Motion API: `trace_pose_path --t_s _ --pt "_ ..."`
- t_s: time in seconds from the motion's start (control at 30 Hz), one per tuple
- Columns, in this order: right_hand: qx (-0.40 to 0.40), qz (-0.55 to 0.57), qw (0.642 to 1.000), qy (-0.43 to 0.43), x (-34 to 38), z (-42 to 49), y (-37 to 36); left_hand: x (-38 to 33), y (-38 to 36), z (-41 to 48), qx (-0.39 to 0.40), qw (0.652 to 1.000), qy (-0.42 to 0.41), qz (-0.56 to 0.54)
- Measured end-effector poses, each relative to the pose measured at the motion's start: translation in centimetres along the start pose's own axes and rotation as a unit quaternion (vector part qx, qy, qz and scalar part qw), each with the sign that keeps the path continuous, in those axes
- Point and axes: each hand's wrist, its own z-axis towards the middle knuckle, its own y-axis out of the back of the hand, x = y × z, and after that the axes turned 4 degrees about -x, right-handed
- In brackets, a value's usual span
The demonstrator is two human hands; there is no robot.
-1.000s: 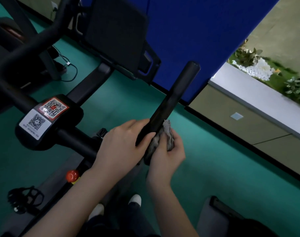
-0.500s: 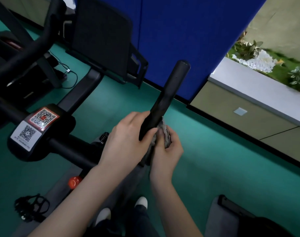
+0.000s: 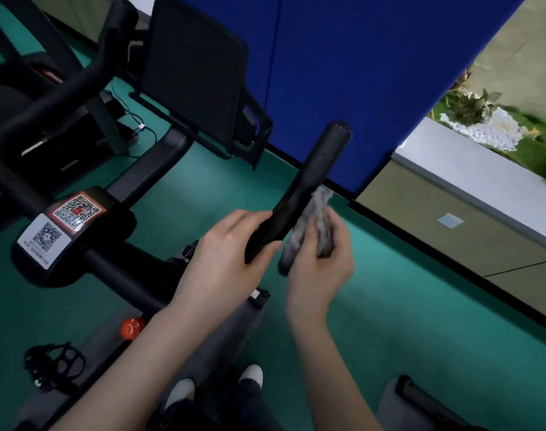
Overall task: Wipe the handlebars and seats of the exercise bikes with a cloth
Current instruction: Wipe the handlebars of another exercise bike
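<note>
The exercise bike (image 3: 147, 188) fills the left half of the view, its central clamp block carrying two QR stickers (image 3: 63, 225). No seat can be made out with confidence, so that part of the job probably remains.

The right handlebar prong (image 3: 315, 169) rises from the clamp block toward its capped free end. The left hand (image 3: 222, 259) is clamped round the prong's lower stretch, fingers over the top and thumb underneath. The right hand (image 3: 318, 269) grips the cloth (image 3: 312, 225), a bunched grey wad held against the prong's right side, about midway along.

The main risk is patchy coverage. The cloth meets only one side of the prong and is not wrapped round it, so the far side and the end cap may go unwiped. The steadying hand covers the lower stretch, which is missed unless that grip shifts, and bare skin may re-soil wiped rubber. The wad looks loosely gathered, so a quick stroke toward the free end could pull it out of the fingers and drop it on the floor.
</note>
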Motion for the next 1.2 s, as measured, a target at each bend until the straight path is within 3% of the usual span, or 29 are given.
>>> trace_pose_path --t_s 0.2,0.4,0.6,0.93,1.2 --pt "0.069 -0.046 0.986 0.141 -1.3 -1.3 1.2 -0.3 0.3 0.0 0.01 1.0 0.008 0.004" --pt "0.024 -0.06 0.978 0.199 0.2 3.5 0.1 -0.4 0.1 -0.1 0.007 1.0 0.023 0.011" --pt "0.153 -0.126 0.917 0.346 -1.3 1.1 1.6 -0.3 0.3 0.0 0.013 1.0 0.011 -0.008" --pt "0.004 -0.097 0.964 0.248 1.0 4.7 -1.2 0.3 0.3 0.0 0.026 0.998 0.027 -0.057" --pt "-0.042 -0.037 0.996 0.074 1.0 0.2 -1.9 0.5 0.7 0.8 0.033 0.996 0.021 -0.077"
